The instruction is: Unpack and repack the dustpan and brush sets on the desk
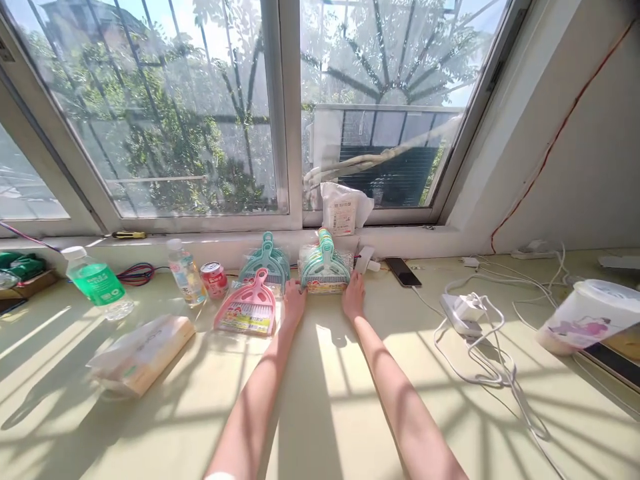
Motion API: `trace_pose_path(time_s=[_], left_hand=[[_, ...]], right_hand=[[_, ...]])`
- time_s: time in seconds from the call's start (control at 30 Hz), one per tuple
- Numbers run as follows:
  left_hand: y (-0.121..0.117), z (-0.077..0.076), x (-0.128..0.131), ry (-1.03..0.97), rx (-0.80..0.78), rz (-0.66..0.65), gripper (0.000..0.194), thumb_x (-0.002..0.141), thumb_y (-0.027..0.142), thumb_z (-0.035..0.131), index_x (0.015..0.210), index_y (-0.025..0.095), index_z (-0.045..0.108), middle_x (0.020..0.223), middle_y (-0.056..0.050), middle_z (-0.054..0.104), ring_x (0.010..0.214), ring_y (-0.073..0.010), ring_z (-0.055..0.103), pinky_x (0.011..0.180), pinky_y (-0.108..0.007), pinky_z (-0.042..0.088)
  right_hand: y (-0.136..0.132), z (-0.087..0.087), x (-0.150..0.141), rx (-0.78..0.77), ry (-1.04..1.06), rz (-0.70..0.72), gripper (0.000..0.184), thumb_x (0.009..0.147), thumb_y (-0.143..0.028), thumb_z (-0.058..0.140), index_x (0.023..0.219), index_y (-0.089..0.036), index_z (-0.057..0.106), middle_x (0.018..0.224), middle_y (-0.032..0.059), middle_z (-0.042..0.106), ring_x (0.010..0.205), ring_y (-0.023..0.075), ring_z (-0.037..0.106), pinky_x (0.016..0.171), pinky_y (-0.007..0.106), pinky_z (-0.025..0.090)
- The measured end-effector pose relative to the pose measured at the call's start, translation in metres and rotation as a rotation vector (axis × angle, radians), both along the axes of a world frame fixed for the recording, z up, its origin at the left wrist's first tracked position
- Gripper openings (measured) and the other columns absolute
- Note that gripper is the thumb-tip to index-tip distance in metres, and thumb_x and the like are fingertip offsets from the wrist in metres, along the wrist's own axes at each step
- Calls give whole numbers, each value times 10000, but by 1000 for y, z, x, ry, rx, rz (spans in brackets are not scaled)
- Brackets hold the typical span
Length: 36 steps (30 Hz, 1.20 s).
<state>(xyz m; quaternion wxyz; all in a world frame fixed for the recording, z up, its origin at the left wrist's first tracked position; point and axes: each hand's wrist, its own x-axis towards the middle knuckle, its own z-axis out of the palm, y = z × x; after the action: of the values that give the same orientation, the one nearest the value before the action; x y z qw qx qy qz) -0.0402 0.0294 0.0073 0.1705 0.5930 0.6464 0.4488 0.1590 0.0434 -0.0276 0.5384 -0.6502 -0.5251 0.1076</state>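
A stack of mini dustpan-and-brush sets [326, 270] in clear packaging stands against the window ledge, a green one in front. My left hand [295, 301] is at the stack's left side and my right hand [354, 297] at its right side, so the stack sits between them. Both hands have their fingers bent around its edges; the fingertips are partly hidden. Just left of my left hand lies a packaged pink dustpan set [247, 308]. Behind it, more green dustpan sets [267, 261] lean by the ledge.
On the left are a red can [215, 280], two bottles, one a green-labelled bottle [97, 283], and a tissue pack [143, 353]. A phone [403, 273] charges on the right, near a power strip [463, 315] with tangled cables and a tilted cup [590, 317]. A white bag [345, 208] rests on the sill.
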Motion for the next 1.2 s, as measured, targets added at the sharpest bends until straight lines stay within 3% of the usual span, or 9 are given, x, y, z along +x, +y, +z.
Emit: trace_pose_path(time_s=[0.17, 0.37, 0.53, 0.63, 0.8, 0.9, 1.0, 1.1, 1.2], left_hand=[[-1, -1, 4, 93, 9, -43, 174, 993, 143, 655, 1162, 185, 644, 1297, -199, 674, 1230, -352, 684, 1022, -479, 561], [-9, -5, 8, 28, 130, -59, 400, 986, 168, 616, 1384, 154, 578, 1475, -274, 596, 1492, -417, 555, 1208, -624, 495], [-49, -5, 4, 88, 203, -137, 528, 1005, 206, 629, 1515, 143, 509, 1702, -293, 401, 1676, -401, 359, 1331, -617, 393], [-80, 4, -29, 225, 240, -165, 511, 1053, 285, 608, 1550, 197, 526, 1753, -235, 397, 1699, -386, 338, 1378, -625, 311], [-105, 26, -124, 519, -8, 1, 565, 1083, 349, 551, 1591, 105, 583, 1780, -288, 420, 1726, -468, 264, 1394, -693, 183], [-118, 25, -163, 539, -285, -30, 593, 1062, 364, 527, 1601, 137, 628, 1769, -282, 465, 1645, -503, 421, 1337, -780, 247], [-146, 14, -174, 542, -305, -103, 523, 1022, 386, 572, 1495, 227, 727, 1725, -212, 560, 1607, -494, 474, 1334, -803, 216], [-179, 3, -170, 435, -227, -247, 408, 974, 432, 670, 1336, 299, 805, 1639, -154, 653, 1590, -472, 493, 1352, -726, 260], [-196, 4, -167, 209, -202, -151, 530, 927, 461, 750, 1433, 303, 739, 1676, -157, 590, 1625, -462, 453, 1322, -637, 376]], right_hand=[[2, -4, 4, -47, 23, 63, 830, 993, -583, 417, 1688, -131, 456, 1576, 288, 614, 1546, 411, 537, 1269, 662, 431], [-6, 5, 8, -80, 50, 62, 867, 1036, -613, 422, 1712, -70, 404, 1701, 345, 497, 1616, 427, 467, 1304, 681, 379], [-16, 13, 7, -86, 53, 37, 900, 1066, -673, 415, 1737, -74, 372, 1756, 334, 437, 1666, 406, 421, 1331, 615, 372], [-29, 18, 4, -54, 38, 5, 832, 1079, -596, 432, 1761, -127, 354, 1789, 288, 412, 1693, 372, 386, 1354, 616, 344], [-76, 27, -13, 15, -11, -25, 664, 1074, -298, 426, 1717, -134, 431, 1792, 253, 408, 1692, 310, 376, 1369, 554, 334], [-117, 31, -32, -86, -113, 129, 593, 1042, -212, 491, 1631, -194, 554, 1730, 202, 514, 1626, 304, 466, 1334, 544, 391], [-157, 29, -55, -250, -203, 388, 385, 1080, -274, 565, 1431, -279, 724, 1554, 132, 692, 1515, 320, 585, 1326, 609, 392], [-190, 25, -78, -348, -256, 570, 252, 1113, -381, 609, 1176, -283, 833, 1528, 127, 720, 1560, 378, 556, 1355, 707, 308], [-210, 21, -96, -355, -249, 585, 188, 1063, -398, 724, 1122, -279, 859, 1578, 147, 694, 1624, 427, 495, 1349, 785, 265]])
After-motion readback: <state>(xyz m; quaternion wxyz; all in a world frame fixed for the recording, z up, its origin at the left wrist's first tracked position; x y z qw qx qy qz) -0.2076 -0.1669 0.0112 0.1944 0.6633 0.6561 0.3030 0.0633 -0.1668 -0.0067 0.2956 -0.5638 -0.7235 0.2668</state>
